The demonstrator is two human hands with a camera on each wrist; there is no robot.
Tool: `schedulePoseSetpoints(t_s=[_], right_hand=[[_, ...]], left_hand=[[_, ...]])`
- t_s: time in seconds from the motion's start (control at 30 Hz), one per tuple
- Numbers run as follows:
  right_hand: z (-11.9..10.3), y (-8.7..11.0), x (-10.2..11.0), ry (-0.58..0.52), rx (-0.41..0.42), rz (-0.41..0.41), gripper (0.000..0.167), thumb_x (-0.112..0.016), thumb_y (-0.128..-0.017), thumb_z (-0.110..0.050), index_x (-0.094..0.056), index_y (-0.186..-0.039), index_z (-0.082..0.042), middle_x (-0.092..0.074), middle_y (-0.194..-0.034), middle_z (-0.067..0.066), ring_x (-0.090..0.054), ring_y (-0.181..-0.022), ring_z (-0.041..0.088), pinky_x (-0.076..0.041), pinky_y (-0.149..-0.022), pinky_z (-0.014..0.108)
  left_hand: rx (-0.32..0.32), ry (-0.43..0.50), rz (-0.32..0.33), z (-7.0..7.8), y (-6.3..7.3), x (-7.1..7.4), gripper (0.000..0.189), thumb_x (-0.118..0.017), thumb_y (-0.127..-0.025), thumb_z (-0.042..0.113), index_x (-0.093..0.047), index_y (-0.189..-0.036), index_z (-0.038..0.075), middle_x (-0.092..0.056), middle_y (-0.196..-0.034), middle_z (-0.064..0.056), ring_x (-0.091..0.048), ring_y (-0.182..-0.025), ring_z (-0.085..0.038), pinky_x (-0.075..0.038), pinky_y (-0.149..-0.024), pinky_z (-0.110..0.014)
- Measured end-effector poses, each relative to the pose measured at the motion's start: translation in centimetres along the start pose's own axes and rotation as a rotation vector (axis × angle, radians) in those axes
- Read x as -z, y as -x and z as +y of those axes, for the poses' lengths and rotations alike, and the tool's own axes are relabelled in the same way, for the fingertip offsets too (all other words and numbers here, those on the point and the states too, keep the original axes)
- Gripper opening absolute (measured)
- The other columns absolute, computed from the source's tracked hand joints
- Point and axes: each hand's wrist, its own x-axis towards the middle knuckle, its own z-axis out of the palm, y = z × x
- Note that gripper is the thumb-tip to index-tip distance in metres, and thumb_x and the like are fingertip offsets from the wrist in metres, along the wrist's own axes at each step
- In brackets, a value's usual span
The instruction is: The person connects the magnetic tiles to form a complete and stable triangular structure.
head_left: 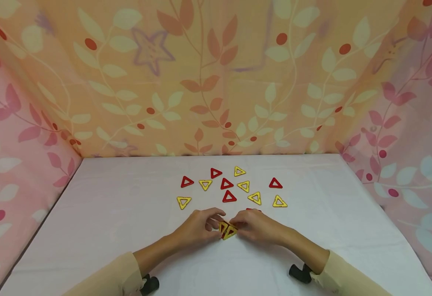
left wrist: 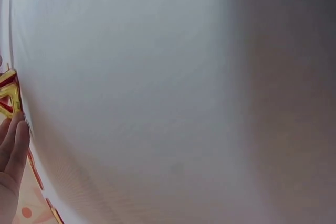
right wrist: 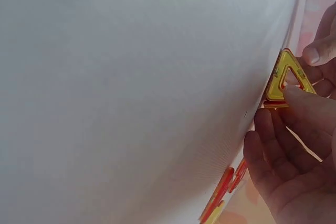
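- Left hand (head_left: 203, 226): fingers bent around the left side of a joined cluster of triangular tiles (head_left: 226, 231), gripping it.
- Right hand (head_left: 258, 226): pinching the cluster's right side, thumb laid on a yellow triangular face in the right wrist view.
- Cluster: yellow frames outward, red showing behind; located about midway between the worktop's left and right edges, nearer the person than the loose tiles.
- Red triangular tile (head_left: 254, 209): just beyond the right hand, mostly hidden by it.
- Other loose tiles: five red and six yellow hollow triangles, lying flat between the hands and the far edge.
- Nearest the far edge: a yellow tile (head_left: 236, 171) and a red tile (head_left: 212, 173).
- Towards the right edge: a red tile (head_left: 275, 187) with a yellow tile (head_left: 280, 206) nearer the person.
- Worktop (head_left: 90, 213): white cloth covering.
- Beige sleeves (head_left: 108, 273) on both arms, a black device (head_left: 300, 274) at each cuff.
- Leaf-print fabric (head_left: 216, 98) rises behind the far edge.
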Motion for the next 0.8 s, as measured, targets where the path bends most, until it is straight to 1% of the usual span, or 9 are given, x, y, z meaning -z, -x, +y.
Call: schedulePoseSetpoints(t_s=[0.23,0.4,0.47,0.67,0.8], right_hand=[[-0.7,0.9,0.0,-0.045,-0.019,-0.038,0.028,-0.071,-0.091,-0.008,-0.071,-0.119,-0.007,-0.069,-0.104,-0.008,-0.062,-0.095,0.003,-0.053,-0.087,0.024],[-1.0,1.3,-0.2,-0.061,-0.002,-0.041,0.027,-0.072,-0.09,-0.008,-0.071,-0.117,-0.007,-0.069,-0.103,-0.009,-0.063,-0.092,0.004,-0.054,-0.085,0.025],[-1.0,1.4,-0.3,-0.073,-0.008,-0.048,0.027,-0.073,-0.09,-0.008,-0.071,-0.116,-0.008,-0.069,-0.103,-0.01,-0.063,-0.092,0.004,-0.054,-0.085,0.025],[-1.2,1.7,-0.4,-0.106,-0.02,-0.062,0.025,-0.073,-0.09,-0.008,-0.072,-0.115,-0.01,-0.069,-0.104,-0.012,-0.063,-0.092,0.002,-0.054,-0.085,0.024],[-1.4,1.9,-0.4,-0.122,-0.035,-0.074,0.026,-0.073,-0.09,-0.008,-0.072,-0.115,-0.012,-0.068,-0.104,-0.014,-0.062,-0.091,0.001,-0.053,-0.085,0.023]], left_hand=[[-0.018,0.078,-0.046,0.4,0.8,-0.3,0.044,-0.077,-0.083,-0.001,-0.062,-0.125,0.003,-0.072,-0.112,-0.005,-0.071,-0.092,-0.016,-0.057,-0.082,-0.03],[-0.022,0.114,-0.076,0.6,1.1,-0.5,0.044,-0.076,-0.083,-0.002,-0.061,-0.125,0.002,-0.071,-0.112,-0.007,-0.071,-0.092,-0.015,-0.057,-0.083,-0.027],[-0.01,0.129,-0.086,0.7,1.3,-0.6,0.045,-0.076,-0.084,-0.002,-0.06,-0.126,0.002,-0.071,-0.113,-0.007,-0.07,-0.091,-0.013,-0.056,-0.082,-0.026],[0.053,0.176,-0.114,1.0,1.6,-0.7,0.049,-0.077,-0.085,0.002,-0.059,-0.13,0.007,-0.071,-0.115,-0.004,-0.07,-0.091,-0.01,-0.055,-0.08,-0.021],[0.06,0.193,-0.13,1.1,1.7,-0.7,0.048,-0.076,-0.086,0.003,-0.059,-0.13,0.007,-0.07,-0.115,-0.004,-0.07,-0.092,-0.01,-0.055,-0.081,-0.021]])
